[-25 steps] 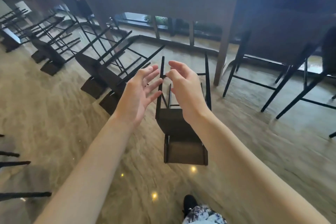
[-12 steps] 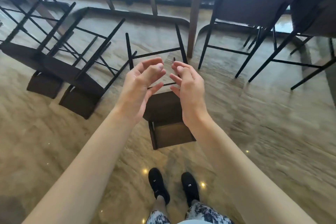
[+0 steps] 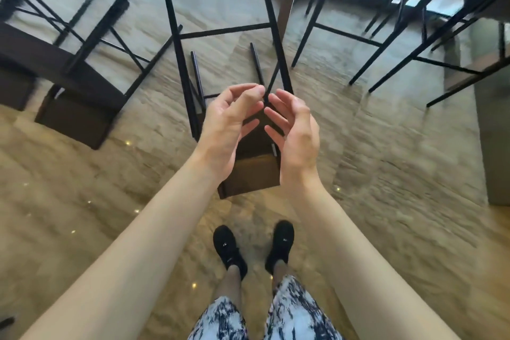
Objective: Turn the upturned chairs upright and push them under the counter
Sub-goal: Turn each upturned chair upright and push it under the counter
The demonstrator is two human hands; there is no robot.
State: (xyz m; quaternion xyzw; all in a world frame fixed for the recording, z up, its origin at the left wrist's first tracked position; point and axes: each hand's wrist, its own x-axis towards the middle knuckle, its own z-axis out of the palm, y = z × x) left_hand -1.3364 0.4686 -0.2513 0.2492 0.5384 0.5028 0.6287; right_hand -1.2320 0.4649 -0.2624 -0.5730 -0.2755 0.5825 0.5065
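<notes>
An upturned dark stool (image 3: 249, 174) lies on the floor straight in front of me, seat and backrest down, black legs (image 3: 176, 44) pointing away toward the counter. My left hand (image 3: 229, 124) and my right hand (image 3: 295, 130) hover side by side above its seat, palms facing each other, fingers curled and apart, holding nothing. Whether a fingertip touches a leg I cannot tell. Another upturned stool (image 3: 74, 102) lies to the left.
A wooden counter post (image 3: 287, 0) stands just beyond the stool's legs. Two upright black-legged stools (image 3: 358, 36) sit under the counter at the right. My black shoes (image 3: 229, 248) stand close behind the stool. The floor is polished beige stone.
I have stepped closer and my view has tilted down; the stool is now right at my feet. Both hands have dropped lower over its seat, still holding nothing.
</notes>
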